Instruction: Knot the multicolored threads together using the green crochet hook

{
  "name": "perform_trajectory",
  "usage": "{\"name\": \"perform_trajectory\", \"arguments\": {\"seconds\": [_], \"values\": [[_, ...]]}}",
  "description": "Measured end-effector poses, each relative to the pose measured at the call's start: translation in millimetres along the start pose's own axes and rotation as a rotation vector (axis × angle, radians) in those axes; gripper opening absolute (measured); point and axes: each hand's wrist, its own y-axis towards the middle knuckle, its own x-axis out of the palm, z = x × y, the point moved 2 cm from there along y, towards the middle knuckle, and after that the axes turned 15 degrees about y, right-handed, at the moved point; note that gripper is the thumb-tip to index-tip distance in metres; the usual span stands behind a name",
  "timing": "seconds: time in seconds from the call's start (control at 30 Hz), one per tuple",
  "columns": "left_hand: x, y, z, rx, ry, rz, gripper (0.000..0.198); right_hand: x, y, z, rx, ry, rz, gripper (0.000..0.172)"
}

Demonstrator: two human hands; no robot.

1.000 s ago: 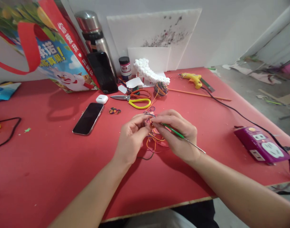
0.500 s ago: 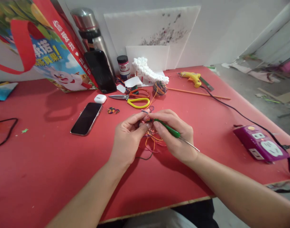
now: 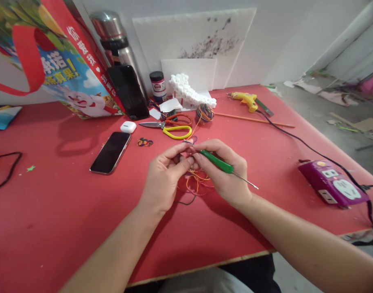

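My right hand (image 3: 227,171) is closed around a crochet hook with a green handle (image 3: 218,162); its metal tip points back toward my wrist, down and right. My left hand (image 3: 166,171) pinches a small piece of multicoloured yarn work, mostly hidden by the fingers. The fingertips of both hands meet at that piece. Loose orange, red and purple yarn (image 3: 196,183) lies in loops on the table below the hands. A strand runs up from my fingers to a multicoloured yarn ball (image 3: 205,114). Scissors (image 3: 177,131) with orange and yellow handles lie just beyond my hands.
A phone (image 3: 111,152), an earbud case (image 3: 128,127) and a small crocheted piece (image 3: 145,142) lie to the left. Behind stand a gift bag (image 3: 85,87), a second phone (image 3: 128,91) and a jar (image 3: 158,86). At right are a glue gun (image 3: 245,99) and a purple power strip (image 3: 335,183).
The right hand's fingers have shifted slightly on the hook, showing more of its green handle. Fingertips have moved closer together over the yarn work. The camera view has shifted a little.
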Motion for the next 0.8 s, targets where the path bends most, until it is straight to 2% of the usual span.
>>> {"name": "perform_trajectory", "arguments": {"seconds": [0.07,0.2,0.33,0.5,0.67,0.8], "values": [[2.8,-0.2,-1.3,-0.08,-0.103,-0.019,0.028,0.3,-0.7,2.8,0.042,0.023,0.056,0.012],[4.4,0.0,-3.0,-0.183,-0.195,-0.038,0.029,-0.2,-1.9,5.3,0.019,-0.075,0.109,0.012],[2.1,1.4,-0.6,-0.144,-0.174,-0.042,0.022,0.6,-3.7,4.6,-0.045,-0.123,0.024,0.014],[2.7,0.8,3.3,-0.072,-0.163,-0.044,0.029,0.7,-4.8,0.0,-0.094,-0.126,-0.073,0.019],[2.8,-0.7,5.3,-0.067,-0.165,-0.043,0.025,-0.2,-3.4,-4.9,-0.156,-0.191,-0.101,0.022],[-0.2,-0.8,9.7,-0.064,-0.117,-0.048,0.03,-4.3,-2.2,-2.6,-0.103,-0.197,-0.103,0.021]]}}
